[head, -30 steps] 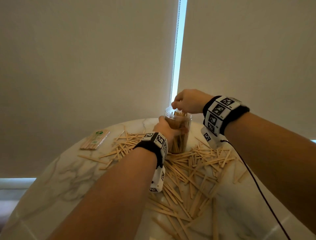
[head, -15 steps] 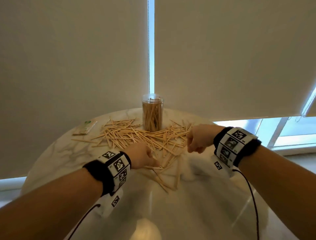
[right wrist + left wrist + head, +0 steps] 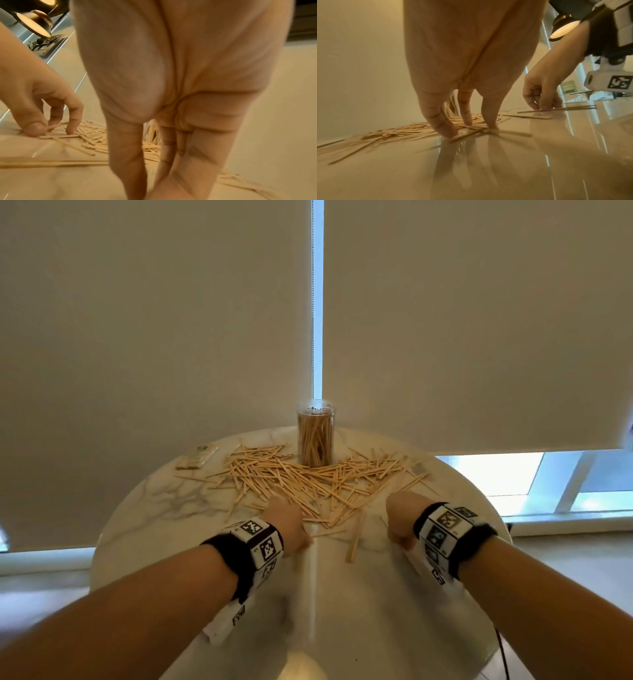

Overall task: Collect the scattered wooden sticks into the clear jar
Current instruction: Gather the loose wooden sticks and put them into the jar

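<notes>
The clear jar (image 3: 315,436), open and packed with upright wooden sticks, stands at the far middle of the round marble table (image 3: 342,611). A wide heap of loose wooden sticks (image 3: 308,479) lies in front of it and to both sides. My left hand (image 3: 291,525) is at the heap's near edge; its curled thumb and fingers (image 3: 467,121) pinch a stick (image 3: 53,126) against the table. To the right, my right hand (image 3: 399,522) has its fingertips (image 3: 544,106) curled down onto a long stick (image 3: 556,108) lying flat.
A flat wrapped pack of sticks (image 3: 197,457) lies at the table's far left. Roller blinds (image 3: 154,337) hang close behind the jar, and a window (image 3: 489,477) shows at the right. A few stray sticks (image 3: 354,542) lie between my hands.
Both hands have left the jar and come down to the near edge of the heap. The view has pulled back, so the jar now stands alone at the far side.
</notes>
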The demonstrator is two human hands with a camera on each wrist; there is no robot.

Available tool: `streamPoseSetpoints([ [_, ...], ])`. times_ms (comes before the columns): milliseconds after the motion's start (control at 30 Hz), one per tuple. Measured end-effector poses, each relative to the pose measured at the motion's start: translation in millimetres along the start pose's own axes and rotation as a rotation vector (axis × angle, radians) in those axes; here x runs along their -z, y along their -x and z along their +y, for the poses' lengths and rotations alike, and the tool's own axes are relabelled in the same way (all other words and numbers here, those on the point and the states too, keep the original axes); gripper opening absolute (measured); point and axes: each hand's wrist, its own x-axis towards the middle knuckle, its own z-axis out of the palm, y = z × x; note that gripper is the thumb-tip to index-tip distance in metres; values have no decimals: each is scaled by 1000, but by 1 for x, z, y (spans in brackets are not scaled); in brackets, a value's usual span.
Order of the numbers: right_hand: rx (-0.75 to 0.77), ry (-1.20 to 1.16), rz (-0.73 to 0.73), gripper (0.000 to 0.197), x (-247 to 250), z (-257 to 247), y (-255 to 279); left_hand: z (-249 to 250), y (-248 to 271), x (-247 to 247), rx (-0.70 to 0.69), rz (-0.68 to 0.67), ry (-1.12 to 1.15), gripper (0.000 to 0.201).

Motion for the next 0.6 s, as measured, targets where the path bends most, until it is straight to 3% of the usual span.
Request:
streamPoseSetpoints([
  [167,72,-106,68,25,12,-46,-13,-21,-3,7,122,37,70,79],
  [300,97,-113,105,45,12,-77,-21,-26,-4,20,32,-9,-35,52],
  [400,81,-103,122,31,9,-81,-25,-26,-8,21,-26,-45,-142,33],
  [567,54,-150,83,18,10,-69,-20,-29,-19,19,-91,-19,-206,41],
  [600,61,-158,76,25,10,-69,-18,-29,-20,20,-111,-40,-207,37],
])
